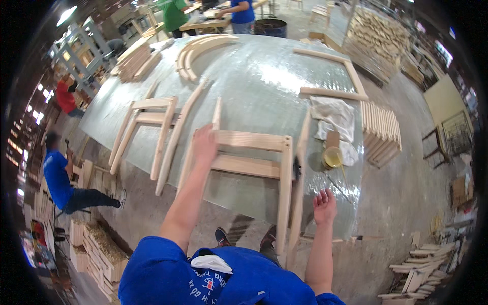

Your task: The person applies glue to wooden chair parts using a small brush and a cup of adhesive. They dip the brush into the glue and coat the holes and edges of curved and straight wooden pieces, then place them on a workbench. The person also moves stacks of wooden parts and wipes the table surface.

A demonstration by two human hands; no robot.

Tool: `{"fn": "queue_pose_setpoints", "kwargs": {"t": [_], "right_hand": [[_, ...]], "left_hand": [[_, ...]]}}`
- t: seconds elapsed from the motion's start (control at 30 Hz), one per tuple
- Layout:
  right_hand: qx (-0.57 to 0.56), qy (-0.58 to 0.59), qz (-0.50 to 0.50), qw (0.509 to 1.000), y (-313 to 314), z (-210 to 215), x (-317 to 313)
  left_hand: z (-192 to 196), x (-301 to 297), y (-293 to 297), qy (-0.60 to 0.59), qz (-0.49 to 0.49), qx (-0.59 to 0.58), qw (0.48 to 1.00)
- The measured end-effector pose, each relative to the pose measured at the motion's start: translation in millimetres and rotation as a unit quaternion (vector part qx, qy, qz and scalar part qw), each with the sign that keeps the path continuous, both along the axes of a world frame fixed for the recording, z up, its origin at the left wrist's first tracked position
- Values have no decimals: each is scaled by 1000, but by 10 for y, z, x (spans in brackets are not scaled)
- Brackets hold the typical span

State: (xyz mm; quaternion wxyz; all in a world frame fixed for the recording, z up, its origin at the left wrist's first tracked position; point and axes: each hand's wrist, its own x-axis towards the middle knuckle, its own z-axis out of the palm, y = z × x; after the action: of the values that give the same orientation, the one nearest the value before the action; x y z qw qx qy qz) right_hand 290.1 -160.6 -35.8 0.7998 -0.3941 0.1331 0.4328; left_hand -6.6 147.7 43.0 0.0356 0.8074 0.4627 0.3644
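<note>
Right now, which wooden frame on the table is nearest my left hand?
The middle frame, closest to your body: your left hand is at its upper left corner. The left frame and far-right frame lie farther off.

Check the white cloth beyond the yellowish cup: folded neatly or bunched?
Bunched: the white cloth lies loosely on the table, with wrinkles and uneven edges and no neat folds.

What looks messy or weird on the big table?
The white cloth: it lies crumpled near the cup, on the right side of the table, while the frame by the left hand has neat, straight pieces. I can't see anything clearly spilled or broken.
</note>
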Motion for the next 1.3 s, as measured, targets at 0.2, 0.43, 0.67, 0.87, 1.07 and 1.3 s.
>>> {"fn": "queue_pose_setpoints", "kwargs": {"t": [0.2,0.43,0.67,0.87,1.07,1.3], "right_hand": [[-83,-17,-82,993,-79,95,-758],[-73,-109,-81,988,409,478,-1221],[-112,-187,-31,976,643,702,-1947],[-104,-227,-36,968,557,738,-2078],[-117,-236,-41,964,395,609,-2095],[-133,-304,-59,942,312,591,-1968]], "left_hand": [[-466,-2570,-326,-31,306,-361,880],[-804,-2869,-134,-238,200,-391,866],[-709,-2829,-434,-533,158,-471,685],[-667,-3484,-372,-581,267,-403,655],[-614,-4108,-583,-594,244,-377,668],[-488,-3947,-75,-527,284,-367,712]]}}
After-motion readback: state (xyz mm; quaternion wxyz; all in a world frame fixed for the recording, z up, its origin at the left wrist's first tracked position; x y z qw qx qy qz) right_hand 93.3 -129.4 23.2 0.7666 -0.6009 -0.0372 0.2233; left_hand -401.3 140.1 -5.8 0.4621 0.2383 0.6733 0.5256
